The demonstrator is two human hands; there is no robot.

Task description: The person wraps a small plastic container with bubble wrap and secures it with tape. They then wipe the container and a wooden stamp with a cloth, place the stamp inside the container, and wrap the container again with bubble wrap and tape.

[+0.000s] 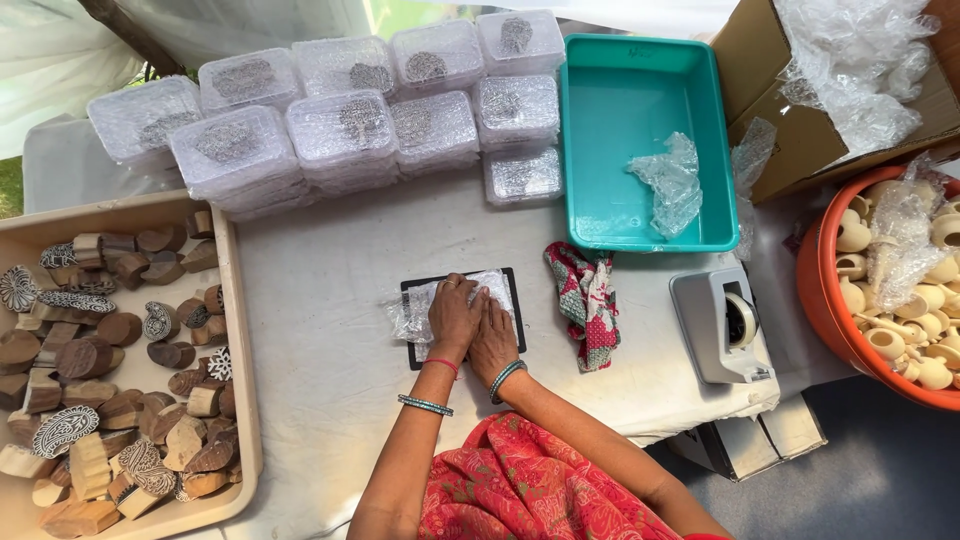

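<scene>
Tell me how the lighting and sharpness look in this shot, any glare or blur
Head view: soft, even daylight with faint shadows; both hands, left hand and right hand, look sharp on the bubble wrap; the top edge blows out white; the table edges curve slightly from wide-angle distortion.

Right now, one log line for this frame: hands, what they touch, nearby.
left hand: pressing bubble wrap | right hand: pressing same wrap | under: black mat | nearby: cloth, tape dispenser, teal tray

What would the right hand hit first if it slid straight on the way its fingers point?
The right hand points away from the person, up the table. Past the bubble wrap and dark mat, probably the lowest wrapped pack; depth is unclear.
</scene>
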